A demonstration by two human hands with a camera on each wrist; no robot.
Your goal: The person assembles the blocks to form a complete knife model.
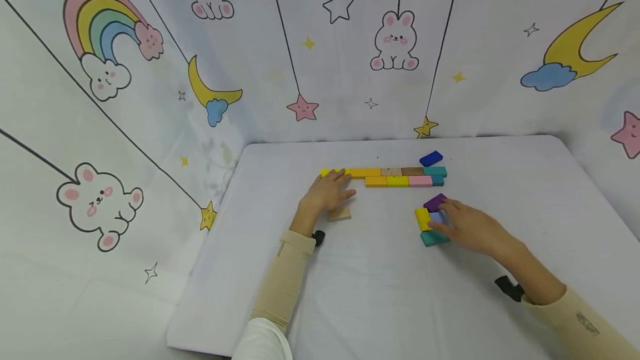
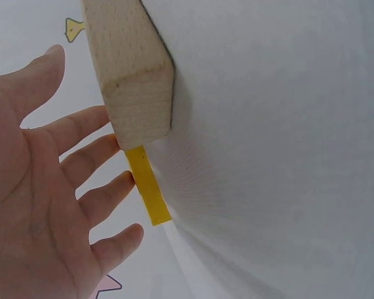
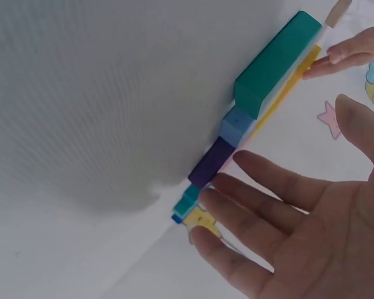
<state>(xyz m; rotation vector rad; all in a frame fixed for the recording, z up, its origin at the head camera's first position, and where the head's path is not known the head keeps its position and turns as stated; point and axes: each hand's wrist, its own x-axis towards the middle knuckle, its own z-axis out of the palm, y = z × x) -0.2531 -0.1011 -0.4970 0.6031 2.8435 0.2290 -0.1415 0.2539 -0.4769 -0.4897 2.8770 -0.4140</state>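
Across the middle of the frame, on a white bench (image 1: pixel 375 293), a back row of blocks (image 1: pixel 365 173) and a front row of blocks (image 1: pixel 398 181) run left to right, close together. At the far left of the back row lies a yellow end block (image 1: pixel 326 172). A person's left hand (image 1: pixel 327 192) reaches up to it, fingers extended and released, the tips appearing to touch it. Just below that hand is a pale wooden block (image 1: pixel 340 214).

Right of centre, below the rows, a purple block (image 1: pixel 434 202) sits at the top of a small group, with a light blue block (image 1: pixel 436 217), a lower yellow block (image 1: pixel 422 219) and a teal block (image 1: pixel 434 238) beneath it.

One relation matters most: the purple block lies to the upper left of the right hand (image 1: pixel 472 226), right by its fingertips, its long axis slanting from lower left to upper right — while the rows above run nearly level. The right hand is clearly the nearer; the left is well apart from it. The right fingers are spread and loosely extended, gripping nothing — whether a tip touches the purple block, I cannot tell.
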